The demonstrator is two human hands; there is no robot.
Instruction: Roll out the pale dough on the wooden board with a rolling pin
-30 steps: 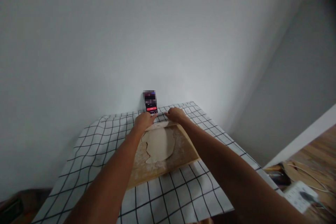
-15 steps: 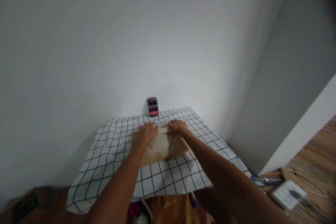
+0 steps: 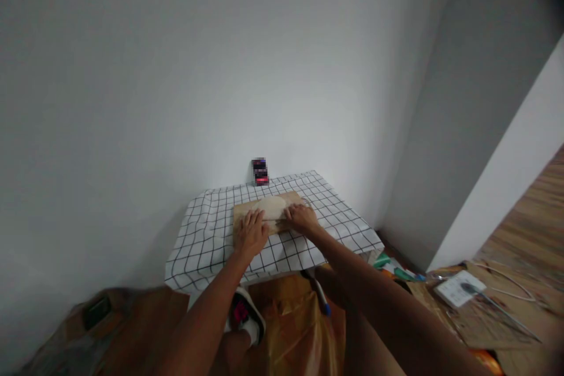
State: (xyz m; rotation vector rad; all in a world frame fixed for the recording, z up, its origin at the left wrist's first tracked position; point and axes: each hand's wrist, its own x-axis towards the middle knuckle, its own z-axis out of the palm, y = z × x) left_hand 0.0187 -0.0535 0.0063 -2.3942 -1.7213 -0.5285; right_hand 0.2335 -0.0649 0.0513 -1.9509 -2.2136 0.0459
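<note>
A flattened sheet of pale dough (image 3: pixel 271 207) lies on a wooden board (image 3: pixel 288 195). Across its near edge runs a light rolling pin (image 3: pixel 274 226), mostly covered by my hands and hard to tell from the board. My left hand (image 3: pixel 252 232) rests over the pin's left end, fingers laid forward across it. At the other end, my right hand (image 3: pixel 300 217) is curled over the pin. Both hands are near the board's front side, and the dough shows beyond and between them.
A black-and-white checked cloth (image 3: pixel 207 217) covers the small table. A phone-like dark object (image 3: pixel 260 171) leans on the wall behind. A shoe (image 3: pixel 249 317) shows below the table. On the floor at right lie a white power box (image 3: pixel 460 289) and cables.
Both hands have drawn the rolling pin back toward me, from the dough's far edge to its near edge. The view has shifted, showing more floor beneath the table.
</note>
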